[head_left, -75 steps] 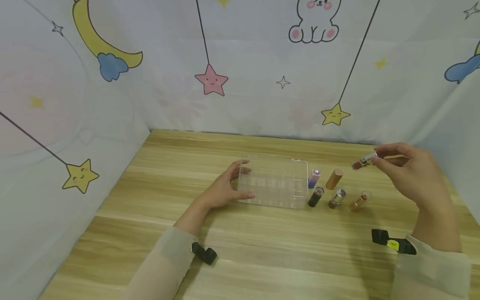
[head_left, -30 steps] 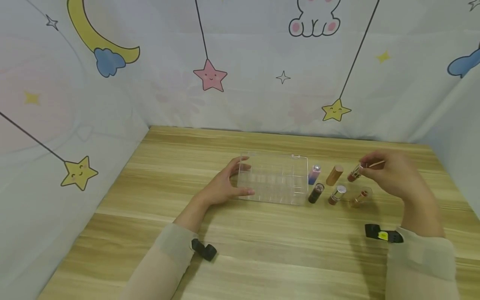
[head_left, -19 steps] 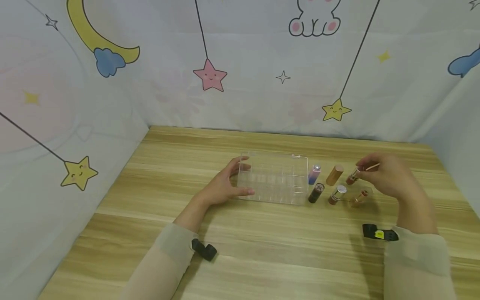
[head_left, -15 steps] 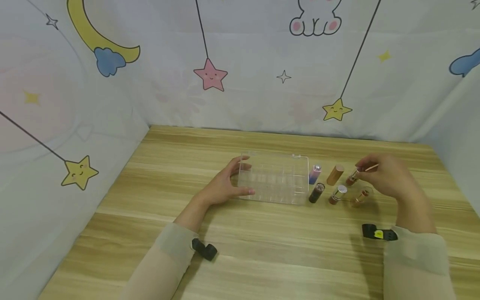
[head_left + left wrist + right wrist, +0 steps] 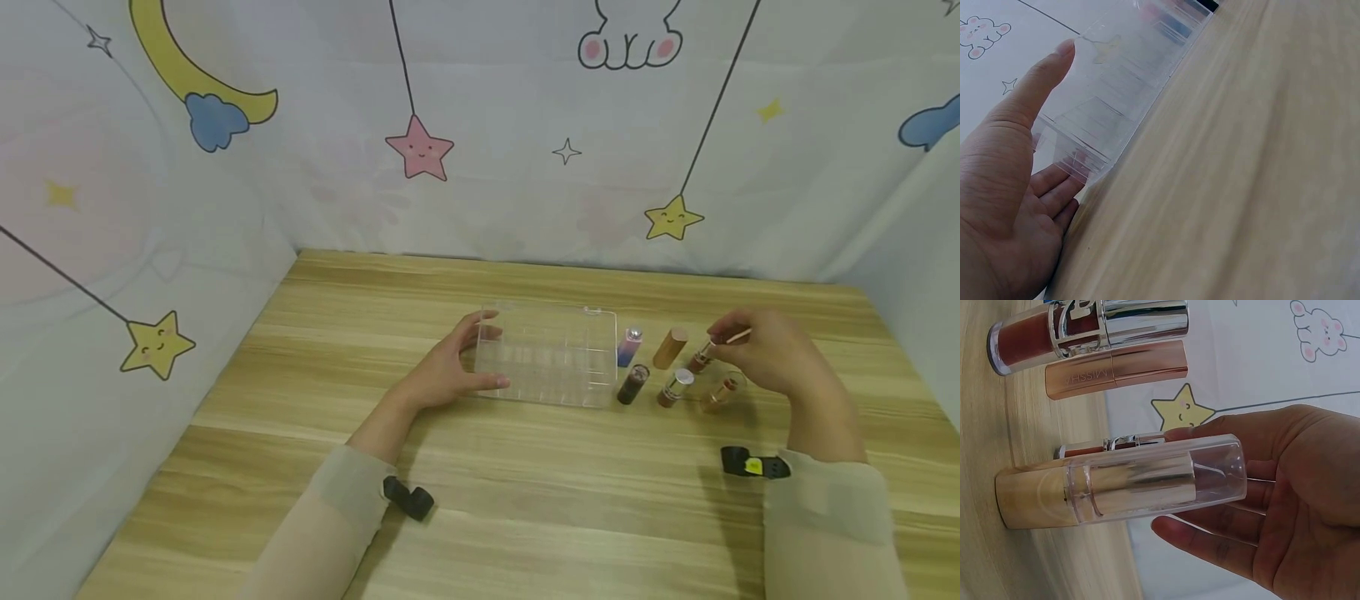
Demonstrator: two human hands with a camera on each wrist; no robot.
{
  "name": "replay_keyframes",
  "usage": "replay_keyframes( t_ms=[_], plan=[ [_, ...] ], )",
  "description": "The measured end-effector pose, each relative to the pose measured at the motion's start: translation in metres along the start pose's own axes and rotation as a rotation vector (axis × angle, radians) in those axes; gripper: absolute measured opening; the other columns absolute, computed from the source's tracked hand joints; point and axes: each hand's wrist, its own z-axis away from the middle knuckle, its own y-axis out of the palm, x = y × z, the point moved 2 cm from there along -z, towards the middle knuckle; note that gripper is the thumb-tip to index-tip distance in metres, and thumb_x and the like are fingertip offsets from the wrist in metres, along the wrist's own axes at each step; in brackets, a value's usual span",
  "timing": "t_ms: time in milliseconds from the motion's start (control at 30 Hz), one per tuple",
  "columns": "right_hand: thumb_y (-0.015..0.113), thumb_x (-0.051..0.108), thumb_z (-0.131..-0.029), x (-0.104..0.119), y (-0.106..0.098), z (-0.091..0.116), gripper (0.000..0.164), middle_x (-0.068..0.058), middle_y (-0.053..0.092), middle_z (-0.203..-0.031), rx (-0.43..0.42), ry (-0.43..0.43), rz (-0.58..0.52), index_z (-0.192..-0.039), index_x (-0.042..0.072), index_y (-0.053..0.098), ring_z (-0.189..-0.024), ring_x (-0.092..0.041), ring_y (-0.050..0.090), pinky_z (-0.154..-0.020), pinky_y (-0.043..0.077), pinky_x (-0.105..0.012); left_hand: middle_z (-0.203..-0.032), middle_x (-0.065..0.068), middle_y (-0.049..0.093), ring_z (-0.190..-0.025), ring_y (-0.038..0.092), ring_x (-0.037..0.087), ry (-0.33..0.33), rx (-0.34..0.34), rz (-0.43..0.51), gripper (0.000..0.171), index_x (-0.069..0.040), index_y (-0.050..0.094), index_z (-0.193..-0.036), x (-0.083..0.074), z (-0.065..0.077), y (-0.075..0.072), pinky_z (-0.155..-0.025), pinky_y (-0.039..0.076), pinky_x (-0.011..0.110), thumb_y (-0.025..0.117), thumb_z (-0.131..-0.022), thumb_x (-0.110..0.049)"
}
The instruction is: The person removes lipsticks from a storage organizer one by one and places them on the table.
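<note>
In the head view my left hand (image 5: 442,371) holds the left end of a clear compartment box (image 5: 547,358), thumb at the near side and fingers at the far side. My right hand (image 5: 768,350) pinches the silver cap of a dark red lip gloss tube (image 5: 701,358), whose lower end is down at the table. Around it stand a rose-gold lipstick (image 5: 670,350), a silver-capped lip gloss (image 5: 677,388) and a clear-capped gold lipstick (image 5: 722,396). That gold lipstick (image 5: 1141,484) partly covers the pinched tube (image 5: 1088,450) in the right wrist view.
A pink-and-blue lipstick (image 5: 630,348) and a black lipstick (image 5: 633,385) stand just right of the box. The wooden table (image 5: 570,500) meets a white printed curtain (image 5: 510,208) at its far edge.
My right hand has brought the lip gloss tube down and leftward from the air into the group, then shifted it slightly left. The left hand and the box have stayed in place.
</note>
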Motion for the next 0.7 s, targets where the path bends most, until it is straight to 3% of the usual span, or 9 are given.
replay_keyframes(
  t_ms=[433, 700],
  plan=[
    [0.070, 0.024, -0.098, 0.0026, 0.0006, -0.0036, 0.034, -0.024, 0.071, -0.120, 0.003, -0.016, 0.009, -0.122, 0.001, 0.069, -0.109, -0.041, 0.066, -0.075, 0.049, -0.034, -0.151, -0.004, 0.053, -0.152, 0.038, 0.028, -0.024, -0.012, -0.004, 0.100, -0.031, 0.031, -0.160, 0.0018, 0.0021, -0.0018, -0.125, 0.028, 0.055, 0.092, -0.080, -0.037],
    [0.070, 0.031, -0.099, -0.0014, 0.0018, -0.0011, 0.046, -0.026, 0.065, -0.131, 0.037, -0.002, -0.005, -0.131, 0.000, 0.063, -0.116, -0.044, 0.064, -0.085, 0.054, -0.051, -0.156, -0.003, 0.049, -0.155, 0.033, 0.030, -0.023, 0.005, 0.003, 0.107, -0.031, 0.023, -0.163, 0.0027, 0.0039, 0.0020, -0.126, 0.025, 0.058, 0.091, -0.081, -0.036]
  ],
)
